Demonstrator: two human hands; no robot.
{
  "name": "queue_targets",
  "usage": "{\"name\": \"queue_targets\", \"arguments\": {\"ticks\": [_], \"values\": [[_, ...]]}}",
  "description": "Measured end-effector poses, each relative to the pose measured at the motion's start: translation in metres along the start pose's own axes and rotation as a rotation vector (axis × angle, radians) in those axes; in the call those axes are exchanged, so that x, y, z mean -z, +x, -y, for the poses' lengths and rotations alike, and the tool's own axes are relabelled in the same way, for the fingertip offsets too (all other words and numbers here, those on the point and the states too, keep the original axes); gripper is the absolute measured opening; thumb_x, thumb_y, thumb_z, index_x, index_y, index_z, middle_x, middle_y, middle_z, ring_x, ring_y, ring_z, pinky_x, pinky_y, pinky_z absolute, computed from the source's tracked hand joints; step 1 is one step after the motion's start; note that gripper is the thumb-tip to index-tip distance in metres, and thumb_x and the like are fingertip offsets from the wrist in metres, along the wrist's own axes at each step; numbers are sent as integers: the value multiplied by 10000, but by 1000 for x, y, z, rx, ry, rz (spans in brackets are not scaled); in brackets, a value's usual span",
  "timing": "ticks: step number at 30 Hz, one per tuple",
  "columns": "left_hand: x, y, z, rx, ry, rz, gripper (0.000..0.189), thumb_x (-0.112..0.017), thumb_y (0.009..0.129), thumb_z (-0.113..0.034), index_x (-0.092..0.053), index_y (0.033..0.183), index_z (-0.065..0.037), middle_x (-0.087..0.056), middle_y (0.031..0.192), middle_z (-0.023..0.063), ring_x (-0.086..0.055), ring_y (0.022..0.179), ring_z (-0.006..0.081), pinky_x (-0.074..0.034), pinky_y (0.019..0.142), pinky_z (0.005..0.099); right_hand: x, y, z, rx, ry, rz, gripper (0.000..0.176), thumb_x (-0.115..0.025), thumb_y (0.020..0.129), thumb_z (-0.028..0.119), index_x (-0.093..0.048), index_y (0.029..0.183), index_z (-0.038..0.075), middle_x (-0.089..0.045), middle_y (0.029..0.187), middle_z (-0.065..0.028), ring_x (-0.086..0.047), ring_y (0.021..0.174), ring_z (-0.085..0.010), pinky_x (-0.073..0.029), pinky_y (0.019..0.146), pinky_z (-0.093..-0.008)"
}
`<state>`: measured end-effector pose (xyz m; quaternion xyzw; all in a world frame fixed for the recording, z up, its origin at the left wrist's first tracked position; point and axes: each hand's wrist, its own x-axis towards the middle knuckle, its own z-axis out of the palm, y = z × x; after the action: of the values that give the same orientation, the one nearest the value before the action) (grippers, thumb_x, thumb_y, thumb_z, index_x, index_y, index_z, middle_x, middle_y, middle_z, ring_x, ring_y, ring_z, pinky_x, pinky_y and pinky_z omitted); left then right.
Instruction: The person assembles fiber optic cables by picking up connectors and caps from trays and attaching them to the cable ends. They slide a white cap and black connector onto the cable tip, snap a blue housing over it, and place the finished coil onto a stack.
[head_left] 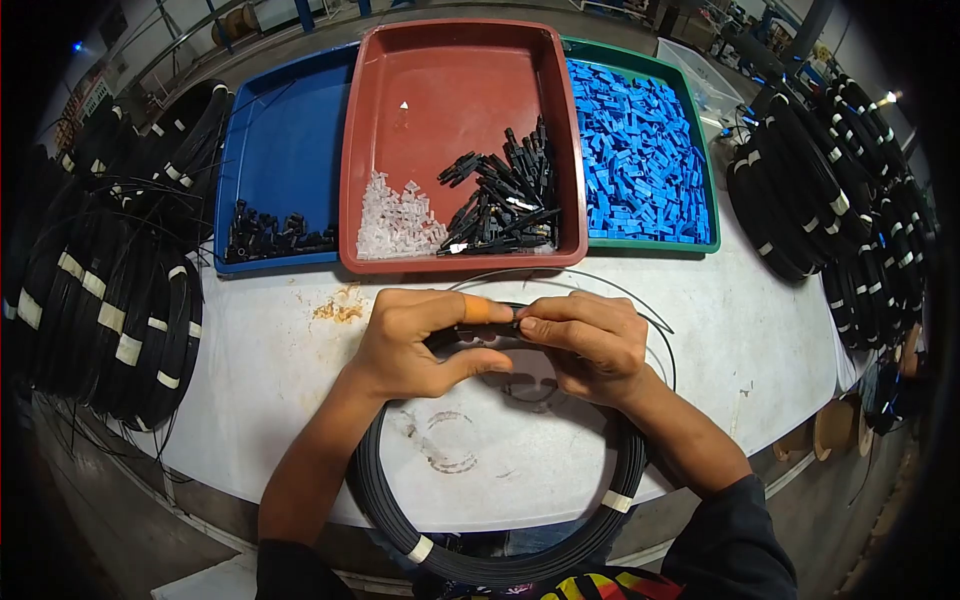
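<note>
A coil of black cable (pixel 500 572), bound with white tape, lies partly on the table and overhangs its near edge toward my body. At the coil's far side both hands meet. My left hand (pixel 420 340), orange tape around one finger, has its fingers closed around a small dark piece (pixel 478 328), with the thumb held apart below. The fingertips of my right hand (pixel 592 345) pinch at the right end of that piece. My fingers cover most of it, so its exact kind is hidden. A loose cable end (pixel 655 318) arcs out beyond my right hand.
A red tray (pixel 430 90) holds clear plastic pieces (pixel 395 222) and black connectors (pixel 505 195). Beside it are a blue tray (pixel 290 130) with black parts and a green tray (pixel 714 215) full of blue clips. Cable coils (pixel 110 310) hang left and more coils (pixel 790 190) hang right.
</note>
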<state>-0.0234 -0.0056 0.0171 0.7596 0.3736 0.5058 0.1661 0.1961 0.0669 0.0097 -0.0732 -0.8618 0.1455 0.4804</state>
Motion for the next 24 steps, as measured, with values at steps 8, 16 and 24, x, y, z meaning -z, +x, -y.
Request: {"name": "queue_targets", "arguments": {"ticks": [8,16,24], "values": [[-3,-6,9,-63,58,-35,101,-847,756,-19,-780,832,-19,-775,819,108,-751,694,193,-586,620,268,3,-1,1,-145,42,53,239,-772,715,-72,-717,926,26,-735,854,-113,-710,664,-245,-548,571,-327],[-4,-6,10,-149,188,-24,96,-847,737,-19,-773,797,-30,-780,836,96,-765,735,214,-601,625,287,1,2,6,-308,17,177,194,-772,767,-25,-679,928,32,-702,822,-102,-701,696,-287,-547,606,-364],[-5,-5,11,-208,216,-11,95,-834,757,-30,-776,831,-47,-781,853,76,-767,781,200,-613,672,293,2,1,2,-220,-70,121,196,-780,765,14,-679,929,49,-699,821,-83,-702,709,-277,-546,595,-364]]}}
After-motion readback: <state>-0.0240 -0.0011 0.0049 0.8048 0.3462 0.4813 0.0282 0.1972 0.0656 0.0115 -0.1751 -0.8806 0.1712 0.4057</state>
